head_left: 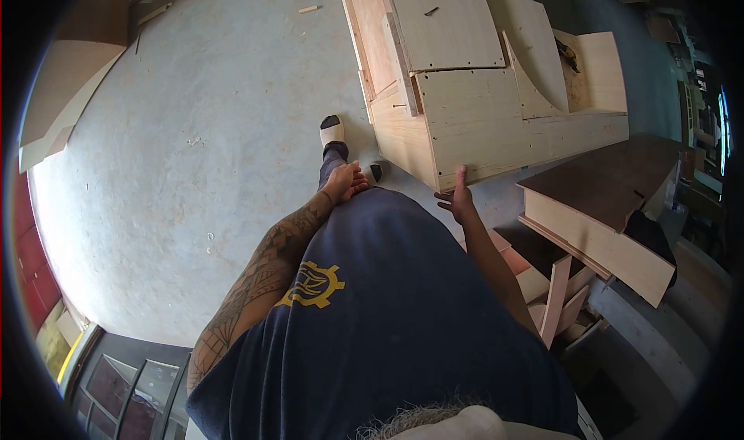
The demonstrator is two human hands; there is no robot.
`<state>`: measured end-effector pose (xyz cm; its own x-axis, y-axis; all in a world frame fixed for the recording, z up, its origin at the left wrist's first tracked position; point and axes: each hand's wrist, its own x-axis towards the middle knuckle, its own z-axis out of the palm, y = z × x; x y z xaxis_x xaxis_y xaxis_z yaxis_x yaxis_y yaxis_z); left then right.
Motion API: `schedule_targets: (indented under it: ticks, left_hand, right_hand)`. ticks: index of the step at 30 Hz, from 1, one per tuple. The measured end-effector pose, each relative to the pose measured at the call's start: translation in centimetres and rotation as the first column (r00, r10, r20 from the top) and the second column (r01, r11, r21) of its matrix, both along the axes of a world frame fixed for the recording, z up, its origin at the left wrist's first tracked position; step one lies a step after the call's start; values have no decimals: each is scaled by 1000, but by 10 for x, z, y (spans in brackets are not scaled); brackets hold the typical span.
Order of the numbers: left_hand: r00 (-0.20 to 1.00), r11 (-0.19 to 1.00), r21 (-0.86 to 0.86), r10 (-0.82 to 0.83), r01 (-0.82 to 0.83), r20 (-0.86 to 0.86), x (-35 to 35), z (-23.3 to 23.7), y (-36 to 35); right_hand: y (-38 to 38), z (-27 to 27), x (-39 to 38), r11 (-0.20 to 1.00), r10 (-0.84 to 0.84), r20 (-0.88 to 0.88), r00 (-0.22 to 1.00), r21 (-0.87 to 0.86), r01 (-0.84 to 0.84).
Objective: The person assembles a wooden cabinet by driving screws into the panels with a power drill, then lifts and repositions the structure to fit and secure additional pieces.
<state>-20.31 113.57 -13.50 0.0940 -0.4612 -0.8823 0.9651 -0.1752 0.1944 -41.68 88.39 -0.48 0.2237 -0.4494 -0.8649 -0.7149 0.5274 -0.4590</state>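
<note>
My left hand (346,183) hangs in front of my dark shirt, above my leg, its fingers loosely curled and slightly apart with nothing in them. My right hand (459,200) is open, thumb pointing up and fingers spread. It is right at the near corner of a large light plywood cabinet (477,118), the thumb overlapping its lower edge in this view. Screw heads dot the panel edges. A curved side piece (529,91) and an open box-like section (604,72) form its far right part. A small dark metal piece (432,11) lies on the upper panel.
A dark brown-topped wooden box (601,177) stands to the right, with a black cloth (651,238) at its end. Wood offcuts (556,297) lie below it. Brown boards (74,60) lean at the left. A small wood stick (308,9) lies on the grey floor (209,146).
</note>
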Motion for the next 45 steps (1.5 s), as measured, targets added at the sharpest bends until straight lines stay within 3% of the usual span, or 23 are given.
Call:
schedule_targets:
  ticks: [15, 27, 36, 45]
  left_hand:
    - [986, 999, 49, -18, 10, 163, 5, -15, 37]
    - [976, 997, 67, -60, 47, 211, -6, -28, 29]
    - [972, 995, 90, -68, 49, 223, -5, -36, 23]
    - [935, 978, 126, -197, 167, 295, 7, -40, 18]
  right_hand:
    - [10, 6, 5, 984, -44, 124, 991, 177, 21]
    - [11, 1, 4, 978, -105, 179, 978, 197, 69]
    - [9, 6, 4, 981, -56, 184, 981, 194, 20]
    - [6, 4, 2, 979, -34, 189, 981, 203, -5]
